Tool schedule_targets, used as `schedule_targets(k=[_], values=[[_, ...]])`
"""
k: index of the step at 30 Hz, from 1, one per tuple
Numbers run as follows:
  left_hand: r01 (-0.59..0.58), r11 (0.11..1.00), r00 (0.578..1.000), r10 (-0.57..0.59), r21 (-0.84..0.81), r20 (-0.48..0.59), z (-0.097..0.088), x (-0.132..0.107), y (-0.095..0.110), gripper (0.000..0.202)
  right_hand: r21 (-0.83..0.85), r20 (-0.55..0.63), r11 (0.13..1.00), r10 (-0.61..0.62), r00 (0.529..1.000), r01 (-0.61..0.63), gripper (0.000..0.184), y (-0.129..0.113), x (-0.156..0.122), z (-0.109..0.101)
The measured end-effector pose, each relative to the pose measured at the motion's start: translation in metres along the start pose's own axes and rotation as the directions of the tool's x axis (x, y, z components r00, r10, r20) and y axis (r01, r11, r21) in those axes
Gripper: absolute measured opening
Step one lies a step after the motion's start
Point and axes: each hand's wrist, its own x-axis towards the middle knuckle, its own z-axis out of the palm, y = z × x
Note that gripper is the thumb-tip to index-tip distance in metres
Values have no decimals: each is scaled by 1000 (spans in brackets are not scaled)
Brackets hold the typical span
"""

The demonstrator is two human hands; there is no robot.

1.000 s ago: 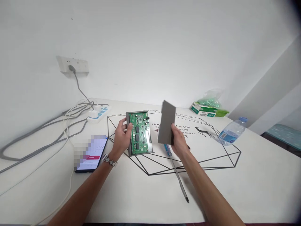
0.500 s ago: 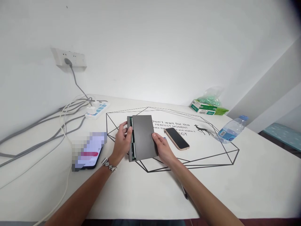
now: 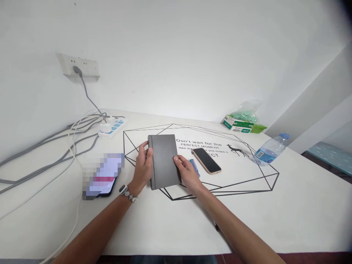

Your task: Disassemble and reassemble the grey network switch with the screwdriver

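Head view: on the white bench (image 3: 275, 212), a dark grey device case (image 3: 163, 161) sits at twelve o'clock. The left hand (image 3: 142, 169) has its fingers clamped on the left edge, the right hand (image 3: 186, 173) on the right, beside a blue-handled screwdriver (image 3: 194, 168).

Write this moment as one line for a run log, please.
left hand: holds dark grey flat case | right hand: holds its right edge | nearby: smartphone, blue-handled screwdriver
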Motion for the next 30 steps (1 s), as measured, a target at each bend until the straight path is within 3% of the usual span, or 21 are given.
schedule_targets(k=[6, 10, 12, 14, 17, 20, 23, 26, 28, 30], values=[[-7, 999, 1000, 8, -33, 15, 5, -7, 7, 48, 32, 75, 999, 15, 997, -17, 39, -6, -4, -1], [-20, 1000, 998, 20, 2, 66, -6, 7, 5, 51, 77, 172, 996, 30, 985, -43, 53, -17, -6, -9], [-8, 998, 991, 0, 63, 134, -19, 19, 0, 53, 79, 112, 996, -54, 992, 46, 50, -22, -5, -16], [-93, 970, 973, 40, 226, 229, -35, 30, -7, 41, 78, -16, 981, -179, 984, 179, 50, -26, -1, -26], [-253, 837, 899, 17, 486, 438, -56, 38, -16, 20, -27, -184, 943, -331, 925, 332, 51, -27, 5, -40], [-241, 779, 859, -106, 578, 501, -65, 37, -17, 11, -217, -229, 891, -443, 867, 398, 53, -24, 6, -48], [-191, 755, 850, -193, 627, 491, -64, 33, -12, 9, -478, -181, 787, -522, 833, 390, 56, -19, 3, -47], [-205, 738, 840, -204, 642, 503, -60, 30, -10, 10, -726, -24, 564, -594, 804, 395, 49, -14, -2, -41], [-253, 723, 843, -160, 642, 513, -58, 29, -12, 8, -795, 97, 431, -604, 791, 426, 45, -12, -4, -36], [-289, 706, 855, -114, 647, 506, -56, 29, -17, 6, -816, 172, 365, -587, 791, 448, 45, -10, -6, -33]])
